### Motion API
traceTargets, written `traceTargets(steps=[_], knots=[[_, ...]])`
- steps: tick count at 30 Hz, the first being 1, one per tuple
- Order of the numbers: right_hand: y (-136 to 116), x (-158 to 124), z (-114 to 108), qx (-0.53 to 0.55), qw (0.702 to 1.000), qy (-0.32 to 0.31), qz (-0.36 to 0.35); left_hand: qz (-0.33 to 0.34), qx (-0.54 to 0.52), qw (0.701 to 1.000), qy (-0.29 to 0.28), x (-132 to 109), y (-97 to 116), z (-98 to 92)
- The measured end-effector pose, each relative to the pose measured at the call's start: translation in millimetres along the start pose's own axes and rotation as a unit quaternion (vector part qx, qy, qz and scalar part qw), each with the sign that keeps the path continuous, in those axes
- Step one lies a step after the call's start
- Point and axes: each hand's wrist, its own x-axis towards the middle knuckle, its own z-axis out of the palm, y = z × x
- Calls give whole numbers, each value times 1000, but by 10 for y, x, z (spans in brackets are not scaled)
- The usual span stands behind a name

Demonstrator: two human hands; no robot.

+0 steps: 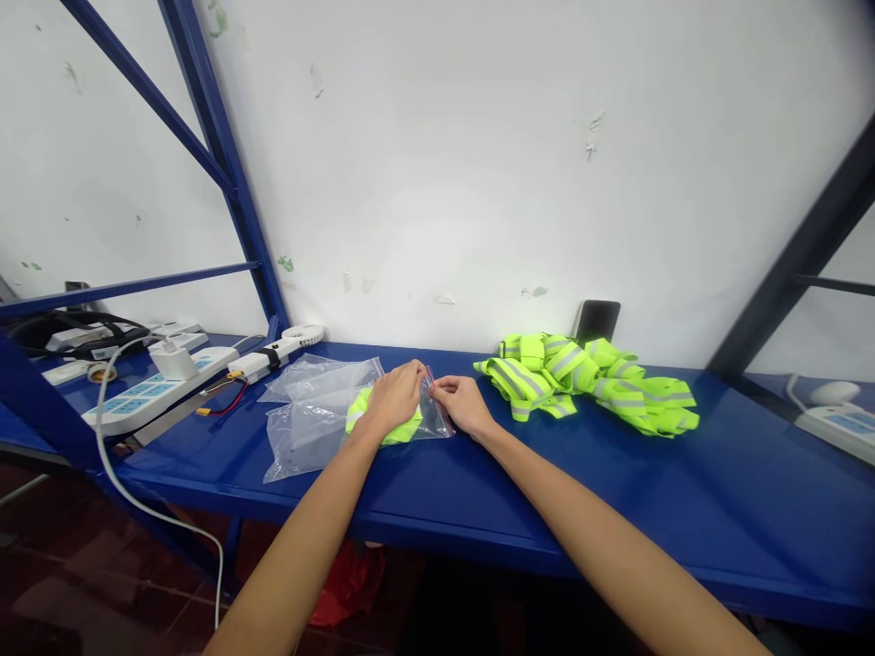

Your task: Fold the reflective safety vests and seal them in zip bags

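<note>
ok so here's where you're at: your left hand (pixel 395 396) is pressed down on a clear zip bag (pixel 437 410), fingers bunched together, with the tips pinched on the bag's top edge. your right hand (pixel 465 405) comes in from the other side, thumb and index finger clamped on the red-lined zip strip (pixel 434 396), other fingers curled in close. the two hands are just about touching at that corner.

the neon yellow hi-vis vest (pixel 403 433) is folded up inside the bag, mostly under your left hand, with reflective-free yellow showing on both sides of your palm. the bag lies flat on a blue steel bench (pixel 786 492). more clear plastic (pixel 311 437) spreads out just left of it, can't tell if that's a second bag or part of the same one.

to your right, well clear of your right hand, there's a loose heap of hi-vis vests (pixel 588 383) with grey reflective stripes, and a flat black device (pixel 597 319) leans on the white wall (pixel 437 164) behind them.

over on the left end you've got a white power strip (pixel 154 401) with a charger (pixel 174 360) plugged in, a small white fan (pixel 301 334), and red and black wires (pixel 222 410). a red plastic bag (pixel 348 583) sits on the floor under the bench.
</note>
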Motion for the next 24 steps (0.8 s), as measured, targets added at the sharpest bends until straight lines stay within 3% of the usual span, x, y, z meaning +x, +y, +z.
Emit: traceTargets(steps=[24], knots=[[-18, -15, -68, -20, 999, -27, -7, -7, 13, 1000, -6, -11, 12, -15]])
